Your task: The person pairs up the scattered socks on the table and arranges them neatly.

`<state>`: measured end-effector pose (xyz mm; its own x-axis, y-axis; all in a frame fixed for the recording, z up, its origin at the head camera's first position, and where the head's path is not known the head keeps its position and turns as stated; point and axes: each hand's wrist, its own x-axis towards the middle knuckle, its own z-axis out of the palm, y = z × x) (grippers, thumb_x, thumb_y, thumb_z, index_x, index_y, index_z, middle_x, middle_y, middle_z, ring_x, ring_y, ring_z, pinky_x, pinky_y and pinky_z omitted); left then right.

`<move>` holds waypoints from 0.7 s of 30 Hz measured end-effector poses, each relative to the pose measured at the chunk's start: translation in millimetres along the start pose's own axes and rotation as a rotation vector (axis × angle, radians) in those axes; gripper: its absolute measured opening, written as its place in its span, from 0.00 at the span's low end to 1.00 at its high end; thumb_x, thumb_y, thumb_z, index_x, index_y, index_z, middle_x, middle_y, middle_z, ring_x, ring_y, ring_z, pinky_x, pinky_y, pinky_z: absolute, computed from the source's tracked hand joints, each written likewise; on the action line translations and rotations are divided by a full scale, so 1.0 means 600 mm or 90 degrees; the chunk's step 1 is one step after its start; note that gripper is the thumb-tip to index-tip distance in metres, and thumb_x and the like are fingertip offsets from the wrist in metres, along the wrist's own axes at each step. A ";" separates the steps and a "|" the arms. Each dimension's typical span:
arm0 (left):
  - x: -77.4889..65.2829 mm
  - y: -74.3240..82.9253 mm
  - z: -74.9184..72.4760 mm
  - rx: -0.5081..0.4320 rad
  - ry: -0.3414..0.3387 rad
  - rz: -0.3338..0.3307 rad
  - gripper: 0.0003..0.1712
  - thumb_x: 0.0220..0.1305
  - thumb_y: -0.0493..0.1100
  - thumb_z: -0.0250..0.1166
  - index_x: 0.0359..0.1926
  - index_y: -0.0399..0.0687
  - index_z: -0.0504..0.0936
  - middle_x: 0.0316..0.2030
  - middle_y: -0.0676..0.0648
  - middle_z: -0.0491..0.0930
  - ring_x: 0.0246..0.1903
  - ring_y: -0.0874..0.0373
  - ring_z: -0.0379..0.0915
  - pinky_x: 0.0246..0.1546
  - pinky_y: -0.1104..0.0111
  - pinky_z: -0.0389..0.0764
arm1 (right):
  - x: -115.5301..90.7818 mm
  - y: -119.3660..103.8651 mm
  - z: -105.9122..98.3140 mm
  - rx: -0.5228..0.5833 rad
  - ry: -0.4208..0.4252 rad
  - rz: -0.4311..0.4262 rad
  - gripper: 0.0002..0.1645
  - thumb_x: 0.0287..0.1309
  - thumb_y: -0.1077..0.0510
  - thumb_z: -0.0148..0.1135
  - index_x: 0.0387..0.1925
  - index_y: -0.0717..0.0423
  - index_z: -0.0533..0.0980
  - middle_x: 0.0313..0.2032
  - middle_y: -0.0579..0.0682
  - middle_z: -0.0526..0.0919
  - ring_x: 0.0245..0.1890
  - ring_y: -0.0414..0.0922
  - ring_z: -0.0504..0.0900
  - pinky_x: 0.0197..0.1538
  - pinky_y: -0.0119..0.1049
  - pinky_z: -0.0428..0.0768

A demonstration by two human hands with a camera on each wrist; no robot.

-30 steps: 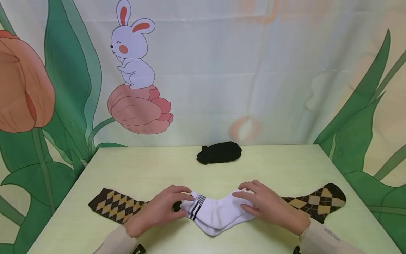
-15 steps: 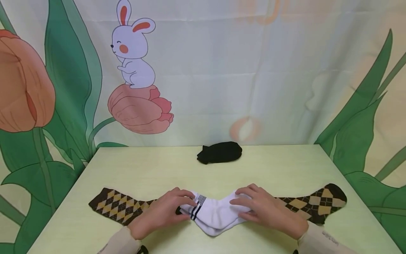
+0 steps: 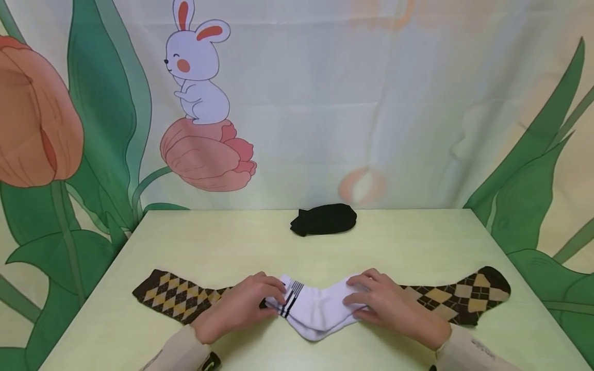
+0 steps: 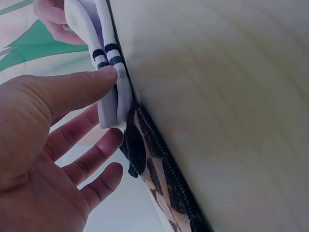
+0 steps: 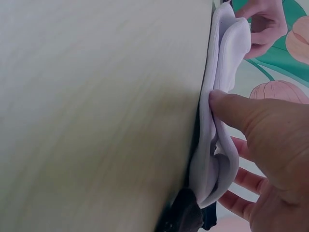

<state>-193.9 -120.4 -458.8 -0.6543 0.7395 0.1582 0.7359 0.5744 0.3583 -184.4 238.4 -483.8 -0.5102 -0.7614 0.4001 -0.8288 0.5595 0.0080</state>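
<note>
A pair of white socks (image 3: 320,309) with black cuff stripes lies stacked on the table in front of me. My left hand (image 3: 246,304) holds the striped cuff end, thumb at the near edge and fingers at the far one. At the toe end, my right hand (image 3: 390,304) grips the pair the same way. In the right wrist view its thumb presses the side of the white socks (image 5: 224,72). Brown-and-yellow argyle socks stretch out on both sides, the left one (image 3: 174,296) and the right one (image 3: 473,296), each partly hidden behind a hand.
A folded black sock bundle (image 3: 325,219) lies at the back edge of the pale table (image 3: 223,237). Behind the table hangs a curtain (image 3: 297,103) printed with a rabbit and tulips.
Both hands have closed in on the ends of the white socks, fingers lower and thumbs nearer the fabric. The socks stay where they were; the head view has tilted slightly.
</note>
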 end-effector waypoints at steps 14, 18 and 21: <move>0.004 -0.003 0.004 -0.016 0.009 0.009 0.10 0.56 0.28 0.75 0.37 0.44 0.89 0.52 0.48 0.83 0.53 0.52 0.79 0.55 0.60 0.80 | -0.004 0.000 0.004 0.019 -0.018 0.029 0.16 0.52 0.51 0.80 0.44 0.40 0.88 0.52 0.48 0.84 0.49 0.50 0.76 0.48 0.45 0.77; 0.003 -0.002 0.005 -0.011 0.008 0.008 0.09 0.57 0.28 0.75 0.37 0.44 0.89 0.52 0.47 0.83 0.53 0.52 0.79 0.56 0.60 0.80 | -0.004 0.001 0.006 0.019 -0.020 0.031 0.16 0.52 0.51 0.80 0.44 0.40 0.88 0.52 0.48 0.84 0.50 0.50 0.76 0.48 0.45 0.77; 0.003 -0.003 0.007 -0.009 0.007 0.010 0.09 0.57 0.29 0.75 0.36 0.44 0.89 0.51 0.47 0.83 0.53 0.52 0.79 0.55 0.61 0.80 | -0.006 0.001 0.007 0.020 -0.030 0.039 0.16 0.53 0.50 0.80 0.45 0.39 0.88 0.53 0.47 0.84 0.51 0.49 0.75 0.49 0.46 0.77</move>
<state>-195.7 -118.7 -462.8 -0.6443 0.7446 0.1742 0.7440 0.5576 0.3682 -184.1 240.3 -489.2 -0.5704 -0.7407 0.3548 -0.8018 0.5959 -0.0450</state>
